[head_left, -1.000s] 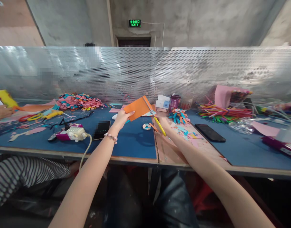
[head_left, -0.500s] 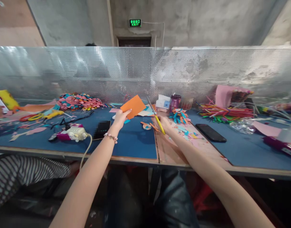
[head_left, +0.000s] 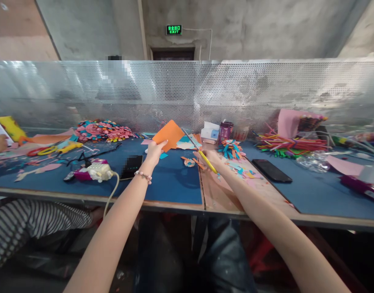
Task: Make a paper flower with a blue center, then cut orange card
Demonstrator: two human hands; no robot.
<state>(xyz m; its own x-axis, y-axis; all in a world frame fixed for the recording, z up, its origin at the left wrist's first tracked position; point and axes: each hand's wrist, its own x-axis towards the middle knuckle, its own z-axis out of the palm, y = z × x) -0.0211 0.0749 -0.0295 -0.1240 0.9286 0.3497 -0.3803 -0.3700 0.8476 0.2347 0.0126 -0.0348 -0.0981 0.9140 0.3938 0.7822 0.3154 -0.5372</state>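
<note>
My left hand point(head_left: 154, 151) holds an orange paper sheet point(head_left: 169, 134) up above the blue mat point(head_left: 171, 183). My right hand point(head_left: 211, 158) grips yellow-handled scissors point(head_left: 200, 151), their blades pointing up and left toward the sheet's right edge. A small cut orange strip point(head_left: 191, 160) lies on the mat below, next to a small paper rosette point(head_left: 188, 162).
A black phone point(head_left: 131, 166) and a glue gun point(head_left: 93, 171) with a cord lie left. Paper flowers point(head_left: 103, 130), a paper flower point(head_left: 230, 147), a second phone point(head_left: 271, 170), coloured strips point(head_left: 287, 143) and a perforated metal screen point(head_left: 187, 93) surround the spot. A co-worker's striped sleeve point(head_left: 31, 226) is at left.
The scissors cut a strip off the orange sheet, which dropped to the mat. The sheet, now smaller, shifted left, and the scissor blades swung back toward it.
</note>
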